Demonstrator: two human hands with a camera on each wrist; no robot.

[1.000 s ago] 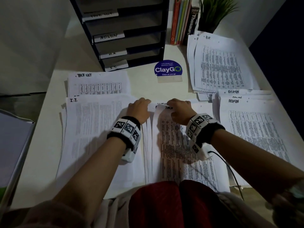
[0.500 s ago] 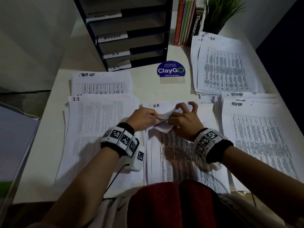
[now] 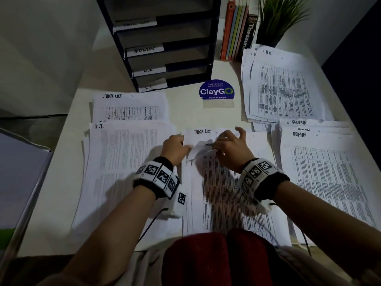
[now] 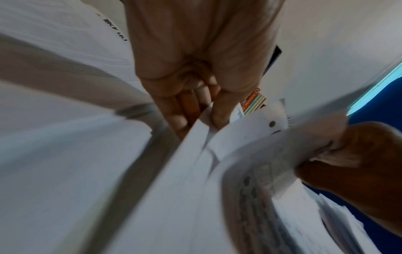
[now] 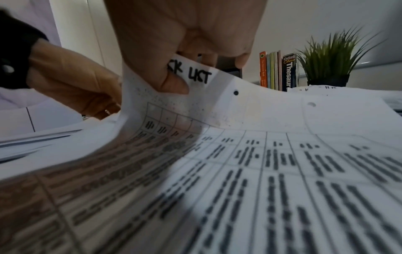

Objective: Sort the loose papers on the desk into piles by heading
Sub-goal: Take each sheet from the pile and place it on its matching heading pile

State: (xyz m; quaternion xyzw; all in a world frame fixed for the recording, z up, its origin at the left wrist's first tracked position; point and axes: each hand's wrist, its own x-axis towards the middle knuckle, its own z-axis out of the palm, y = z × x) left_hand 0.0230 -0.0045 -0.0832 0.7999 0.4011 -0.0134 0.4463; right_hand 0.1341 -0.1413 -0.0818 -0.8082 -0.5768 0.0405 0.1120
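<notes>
Right grip (image 5: 174, 51) pinches task-list sheet (image 5: 217, 103) top corner; left grip (image 3: 175, 148) pinches stack sheets (image 4: 195, 146).

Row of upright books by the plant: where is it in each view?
Head: books at top, right of centre, between the black tray rack and the plant.
Left wrist: small coloured sliver just right of the left hand's thumb.
Right wrist: right of centre, left of the plant.
Shared landmark: the orange spine.

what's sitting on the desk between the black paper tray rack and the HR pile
In the head view, the blue ClayGo sign stands on the desk between the tray rack and the HR pile, with a row of books behind it.
</notes>
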